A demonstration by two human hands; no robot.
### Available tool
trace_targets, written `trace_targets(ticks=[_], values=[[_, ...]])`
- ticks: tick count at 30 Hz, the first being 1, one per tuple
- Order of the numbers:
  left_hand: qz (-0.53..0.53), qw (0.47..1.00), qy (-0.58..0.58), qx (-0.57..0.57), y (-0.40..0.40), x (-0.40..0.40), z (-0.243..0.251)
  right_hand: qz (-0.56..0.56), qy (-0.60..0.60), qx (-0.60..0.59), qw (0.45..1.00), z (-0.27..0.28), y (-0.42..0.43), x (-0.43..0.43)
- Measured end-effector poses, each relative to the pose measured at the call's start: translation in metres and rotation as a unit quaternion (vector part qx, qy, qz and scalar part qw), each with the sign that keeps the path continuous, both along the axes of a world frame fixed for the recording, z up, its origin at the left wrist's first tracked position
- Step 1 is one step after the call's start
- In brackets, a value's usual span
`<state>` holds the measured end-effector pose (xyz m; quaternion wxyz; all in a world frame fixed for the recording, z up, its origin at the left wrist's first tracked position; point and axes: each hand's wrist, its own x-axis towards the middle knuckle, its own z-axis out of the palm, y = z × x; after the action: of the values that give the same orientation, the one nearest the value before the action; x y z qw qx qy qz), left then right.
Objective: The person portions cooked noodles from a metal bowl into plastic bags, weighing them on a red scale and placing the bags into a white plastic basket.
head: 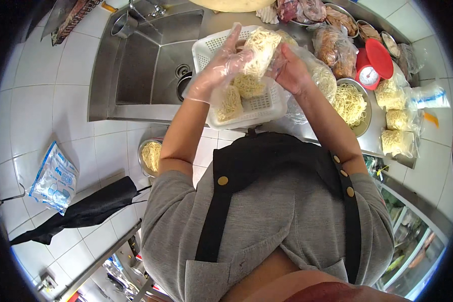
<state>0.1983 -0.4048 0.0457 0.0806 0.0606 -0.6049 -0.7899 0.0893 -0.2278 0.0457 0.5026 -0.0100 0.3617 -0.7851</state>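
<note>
Between my two hands is a portion of pale noodles (262,51), apparently in a clear plastic bag, held above a white perforated basket (273,113). My left hand (226,62) wears a loose clear plastic glove and supports the noodles from the left, its thumb raised. On the other side my right hand (293,71) grips the clear plastic at the noodles' right edge. Below them in the basket lie a noodle bundle (229,104) and another noodle bundle (249,86). A large clear bag of noodles (322,81) sits beside my right forearm, partly hidden by it.
A steel sink (139,70) is at left. To the right stand a metal bowl of noodles (349,104), a red kitchen scale (373,64) and several bagged noodle portions (396,141). Bagged meat (330,45) lies behind. Another noodle bowl (151,156) is low at left.
</note>
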Motion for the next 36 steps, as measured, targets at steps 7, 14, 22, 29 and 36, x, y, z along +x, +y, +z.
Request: trace_targets(ticks=[7,14,22,29,36], values=[[0.120,0.958,0.041,-0.259,-0.037,-0.026,0.048,0.017,0.047,-0.160,0.986,0.046,-0.072,-0.005],[0.173,0.750,-0.137,-0.623,-0.024,-0.011,0.078,0.008,0.201,0.135,0.970,0.008,-0.149,-0.028],[0.049,0.723,-0.205,-0.658,-0.079,0.055,-0.010,0.034,0.435,0.381,0.815,-0.153,-0.194,0.054],[-0.009,0.724,-0.279,-0.631,-0.051,0.064,-0.066,0.320,0.543,0.240,0.738,-0.161,-0.164,0.015],[-0.007,0.655,-0.173,-0.736,-0.044,0.034,-0.032,0.371,0.745,0.343,0.436,-0.121,-0.099,-0.003]])
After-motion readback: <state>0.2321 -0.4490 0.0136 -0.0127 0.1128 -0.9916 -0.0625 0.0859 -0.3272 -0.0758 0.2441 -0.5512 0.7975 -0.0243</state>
